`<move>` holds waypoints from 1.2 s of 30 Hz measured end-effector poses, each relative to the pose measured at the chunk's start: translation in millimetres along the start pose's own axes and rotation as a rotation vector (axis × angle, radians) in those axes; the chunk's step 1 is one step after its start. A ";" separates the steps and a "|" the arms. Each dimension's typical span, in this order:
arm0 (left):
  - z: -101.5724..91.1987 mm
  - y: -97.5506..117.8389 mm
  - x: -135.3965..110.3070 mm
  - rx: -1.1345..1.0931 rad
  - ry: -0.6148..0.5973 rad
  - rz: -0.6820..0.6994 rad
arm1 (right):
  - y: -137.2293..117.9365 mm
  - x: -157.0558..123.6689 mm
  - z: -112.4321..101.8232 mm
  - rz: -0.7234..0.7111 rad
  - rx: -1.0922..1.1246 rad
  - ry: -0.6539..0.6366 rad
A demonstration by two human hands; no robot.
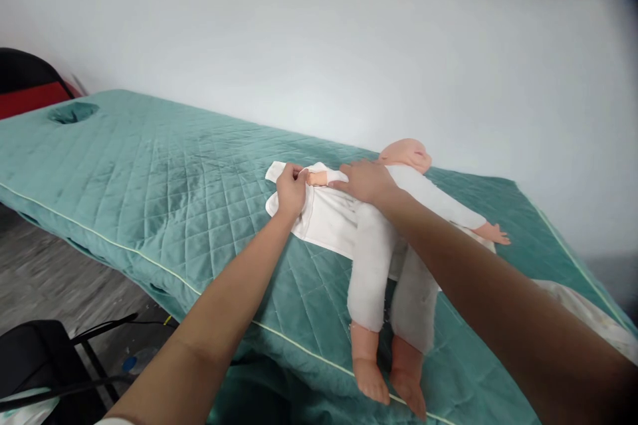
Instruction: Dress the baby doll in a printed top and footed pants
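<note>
A baby doll with a white soft body lies on its back on a green quilted bed, its bare feet towards me. Under it a white baby garment is spread out. My left hand is closed on the garment's edge, close to the doll's small hand. Fingers of my right hand are wrapped around the doll's arm on that same side, above its wrist. The doll's other arm stretches out to the right. My right hand and forearm hide part of its torso.
The green quilted bed has a face hole at its far left and stands against a white wall. White cloth lies at the right. A black chair is at lower left, and a red and black chair at far left.
</note>
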State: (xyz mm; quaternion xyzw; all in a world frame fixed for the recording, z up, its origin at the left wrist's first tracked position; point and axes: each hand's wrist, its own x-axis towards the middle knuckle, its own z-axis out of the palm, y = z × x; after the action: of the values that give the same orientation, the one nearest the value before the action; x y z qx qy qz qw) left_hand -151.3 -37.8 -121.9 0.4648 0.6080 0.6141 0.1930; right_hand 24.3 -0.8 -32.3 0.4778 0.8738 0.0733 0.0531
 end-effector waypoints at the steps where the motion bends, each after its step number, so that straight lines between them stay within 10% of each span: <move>1: -0.4 2.0 -2.2 0.052 -0.038 0.042 | -1.2 1.1 1.4 0.007 -0.001 0.004; 8: 0.7 11.0 -10.8 0.318 -0.366 0.351 | -6.5 10.4 13.4 0.075 0.028 0.074; 14: -2.9 1.8 -1.7 0.409 -0.049 0.113 | -0.6 6.2 3.8 0.095 0.131 0.063; 19: -10.0 2.5 -6.6 0.600 -0.065 0.079 | 40.7 -15.5 -8.9 0.227 0.392 0.114; 26: -13.7 14.1 -21.7 0.785 -0.092 0.044 | 88.8 -110.6 36.1 0.764 0.533 0.845; 31: -12.4 21.0 -26.7 0.698 -0.157 0.230 | 91.4 -140.2 58.1 0.966 0.611 0.452; 36: -2.7 30.9 -34.7 0.478 -0.226 0.218 | 86.6 -135.7 54.2 0.861 0.703 0.505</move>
State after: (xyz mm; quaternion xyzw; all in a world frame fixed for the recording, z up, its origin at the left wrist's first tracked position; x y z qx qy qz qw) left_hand -126.2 -72.9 -104.4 0.6255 0.6564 0.4146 0.0772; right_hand 177.8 -64.8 -67.0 0.7450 0.5595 -0.0936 -0.3509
